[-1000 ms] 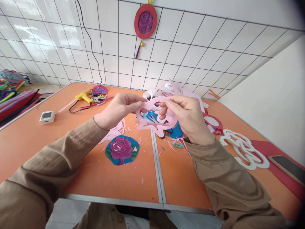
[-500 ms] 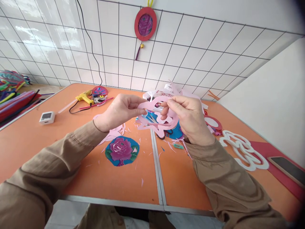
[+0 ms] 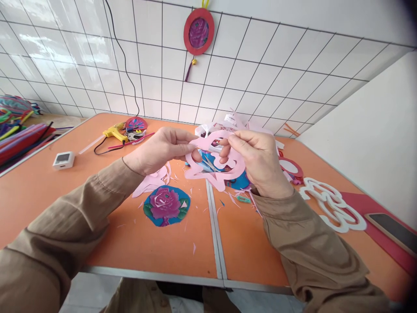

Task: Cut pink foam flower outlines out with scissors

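Both hands hold a pink paper cutout with curved openings up over the table. My left hand pinches its upper left edge between thumb and fingers. At its upper right, my right hand grips the paper, with a fingertip showing through an opening. Scissors are partly visible through the cutout, over a blue printed piece. Below my left hand lies a round blue piece with a purple rose. Pink paper scraps lie behind the rose, partly hidden by my left wrist.
A yellow glue gun, pliers and a small white device sit at the left. White curved cutouts, a red ring and a phone lie right. A red rose ornament hangs on the tiled wall.
The cutout has turned to lie flatter toward me, its lower edge dropping a little and its openings showing wider. My left fingers shifted slightly on its edge; the right hand stays nearly still.
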The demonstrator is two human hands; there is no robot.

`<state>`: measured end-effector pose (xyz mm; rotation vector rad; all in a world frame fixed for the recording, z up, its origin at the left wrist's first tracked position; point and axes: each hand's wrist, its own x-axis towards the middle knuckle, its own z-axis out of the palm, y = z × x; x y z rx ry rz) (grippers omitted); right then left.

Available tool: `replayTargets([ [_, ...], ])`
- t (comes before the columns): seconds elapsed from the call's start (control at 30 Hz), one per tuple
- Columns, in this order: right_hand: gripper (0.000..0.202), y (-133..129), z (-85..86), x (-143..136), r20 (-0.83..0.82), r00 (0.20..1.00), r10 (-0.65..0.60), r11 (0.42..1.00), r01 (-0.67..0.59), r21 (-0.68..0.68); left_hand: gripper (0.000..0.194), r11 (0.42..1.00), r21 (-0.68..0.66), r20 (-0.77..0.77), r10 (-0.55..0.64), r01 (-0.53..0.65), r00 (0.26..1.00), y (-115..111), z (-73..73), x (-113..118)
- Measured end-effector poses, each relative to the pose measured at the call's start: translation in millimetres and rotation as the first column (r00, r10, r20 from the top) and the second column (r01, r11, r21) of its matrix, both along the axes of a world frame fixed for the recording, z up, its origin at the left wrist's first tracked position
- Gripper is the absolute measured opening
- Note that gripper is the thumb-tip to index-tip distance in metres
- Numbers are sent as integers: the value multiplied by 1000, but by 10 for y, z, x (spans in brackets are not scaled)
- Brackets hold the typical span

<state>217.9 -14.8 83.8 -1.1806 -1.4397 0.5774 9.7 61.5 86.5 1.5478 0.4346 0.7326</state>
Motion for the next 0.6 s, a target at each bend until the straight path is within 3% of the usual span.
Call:
replayTargets([
  [0.27,34,-7,15,-16,21,1000,-14,999,13,31,12,999,-44,-6,-24,24,1000,-6,27,-13],
  [0.47,33,-12,12,-18,28,1000,-12,1000,11,21,31,996,-85,-9,-41,40,999,-1,26,-6],
  [0.6,31,-15,5,-20,32,999,-9,1000,9,19,31,994,-101,-5,-38,38,999,4,10,2],
])
